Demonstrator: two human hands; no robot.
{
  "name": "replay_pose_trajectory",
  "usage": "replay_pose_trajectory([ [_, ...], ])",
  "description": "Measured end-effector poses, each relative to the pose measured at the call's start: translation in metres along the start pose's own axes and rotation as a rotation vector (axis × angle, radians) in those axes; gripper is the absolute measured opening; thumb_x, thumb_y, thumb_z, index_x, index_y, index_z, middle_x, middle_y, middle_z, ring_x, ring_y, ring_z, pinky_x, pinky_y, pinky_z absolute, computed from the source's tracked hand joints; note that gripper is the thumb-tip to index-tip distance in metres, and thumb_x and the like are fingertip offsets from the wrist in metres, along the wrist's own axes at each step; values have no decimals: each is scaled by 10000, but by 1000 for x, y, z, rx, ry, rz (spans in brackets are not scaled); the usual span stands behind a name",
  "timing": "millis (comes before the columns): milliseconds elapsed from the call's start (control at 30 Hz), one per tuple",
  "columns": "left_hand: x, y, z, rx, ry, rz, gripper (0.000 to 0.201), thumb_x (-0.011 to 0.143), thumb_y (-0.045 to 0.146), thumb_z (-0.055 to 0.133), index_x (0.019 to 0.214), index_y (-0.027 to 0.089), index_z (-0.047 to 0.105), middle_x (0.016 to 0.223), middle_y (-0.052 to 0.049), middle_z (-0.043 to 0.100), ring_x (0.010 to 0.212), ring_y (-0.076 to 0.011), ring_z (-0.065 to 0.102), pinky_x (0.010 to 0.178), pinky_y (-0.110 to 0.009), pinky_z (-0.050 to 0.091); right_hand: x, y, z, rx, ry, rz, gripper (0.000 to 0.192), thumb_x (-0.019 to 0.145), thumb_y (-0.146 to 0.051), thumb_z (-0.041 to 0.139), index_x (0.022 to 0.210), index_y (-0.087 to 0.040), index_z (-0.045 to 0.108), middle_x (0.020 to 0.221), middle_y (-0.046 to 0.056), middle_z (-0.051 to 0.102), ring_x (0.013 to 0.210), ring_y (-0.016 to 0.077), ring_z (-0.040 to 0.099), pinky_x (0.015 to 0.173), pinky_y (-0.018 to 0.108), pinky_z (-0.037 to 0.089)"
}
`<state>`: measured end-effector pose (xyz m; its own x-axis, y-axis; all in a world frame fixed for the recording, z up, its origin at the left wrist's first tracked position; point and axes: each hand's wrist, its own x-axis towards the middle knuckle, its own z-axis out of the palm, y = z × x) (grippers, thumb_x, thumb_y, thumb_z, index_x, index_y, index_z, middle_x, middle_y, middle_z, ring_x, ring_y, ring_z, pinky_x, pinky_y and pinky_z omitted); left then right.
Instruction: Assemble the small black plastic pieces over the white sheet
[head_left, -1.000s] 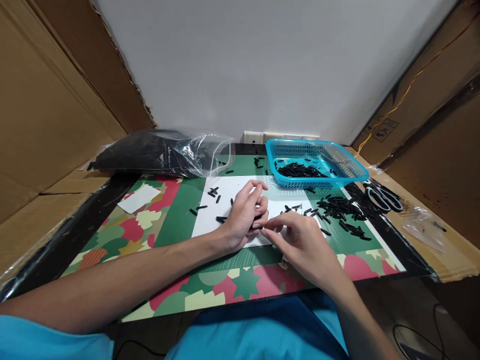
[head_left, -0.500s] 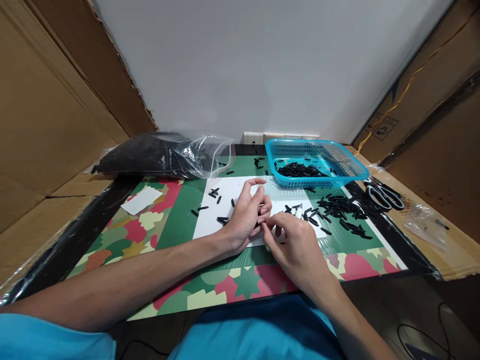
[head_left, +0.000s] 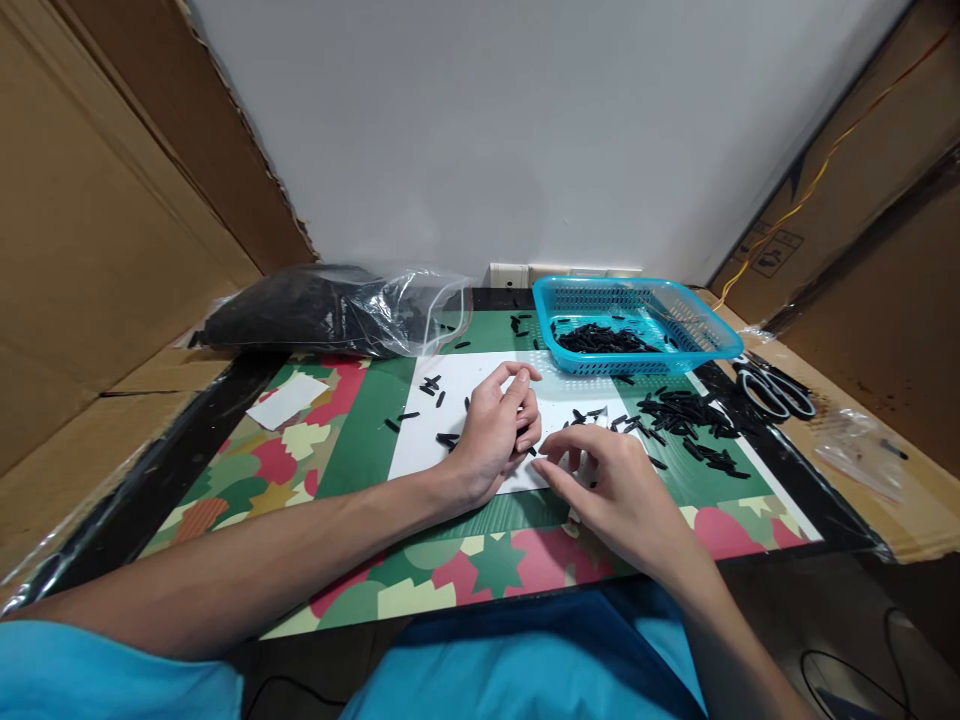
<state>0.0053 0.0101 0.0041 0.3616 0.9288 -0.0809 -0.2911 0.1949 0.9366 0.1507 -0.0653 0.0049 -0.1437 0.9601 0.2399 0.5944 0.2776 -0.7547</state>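
My left hand (head_left: pixel 491 435) rests on a white sheet (head_left: pixel 480 380) and its fingers curl around small black pieces, mostly hidden in the palm. My right hand (head_left: pixel 611 490) lies just to its right, fingertips meeting the left fingers at a small black piece; what it pinches is too small to tell. A few short black pieces (head_left: pixel 431 385) lie scattered on the sheet. A larger heap of black pieces (head_left: pixel 686 415) sits to the right of my hands.
A blue plastic basket (head_left: pixel 675 305) with black pieces stands at the back right. A clear bag of black material (head_left: pixel 322 310) lies at the back left. Scissors (head_left: pixel 780 390) and a small clear bag (head_left: pixel 859 450) lie at the right. Cardboard walls flank the patterned mat (head_left: pixel 247 470).
My right hand dipped toward the left fingers, then drew slightly back to the right. My left fingers curled tighter. The view shifted a little.
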Motion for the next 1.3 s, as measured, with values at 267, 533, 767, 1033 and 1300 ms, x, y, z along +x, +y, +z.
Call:
replay_pose_trajectory([
  [267,1,-3,0,6,-70,-25,283,929,465,697,1012,231,562,540,116,318,404,-62,307,314,-108,174,-3,2,9,-27,26,-102,182,981,-183,606,873,-189,752,738,13,672,654,148,558,638,280,389],
  [533,2,-6,-2,37,-94,-49,315,927,506,685,1009,227,565,534,125,319,376,-52,318,332,-112,173,-8,2,-17,216,40,-171,155,953,-173,661,821,-191,741,721,1,694,654,138,589,654,270,433],
  [767,-4,-8,-4,61,-369,-68,379,1001,519,552,824,184,544,502,105,361,380,-32,243,361,-134,224,-8,16,-30,289,191,-83,142,942,-227,710,815,-202,770,756,15,732,696,161,627,671,277,472],
  [1033,-13,-7,-1,132,-478,-4,420,1021,511,536,757,192,468,530,94,371,428,-36,265,397,-161,236,-4,26,-31,467,132,25,192,942,-322,737,806,-198,791,720,22,742,688,157,646,656,257,500],
  [1300,-11,-11,-2,146,-435,37,422,1027,523,528,770,201,437,535,105,354,432,-28,238,424,-166,258,-1,25,-30,464,70,74,266,974,-374,697,798,-184,754,735,27,719,702,145,631,658,240,491],
])
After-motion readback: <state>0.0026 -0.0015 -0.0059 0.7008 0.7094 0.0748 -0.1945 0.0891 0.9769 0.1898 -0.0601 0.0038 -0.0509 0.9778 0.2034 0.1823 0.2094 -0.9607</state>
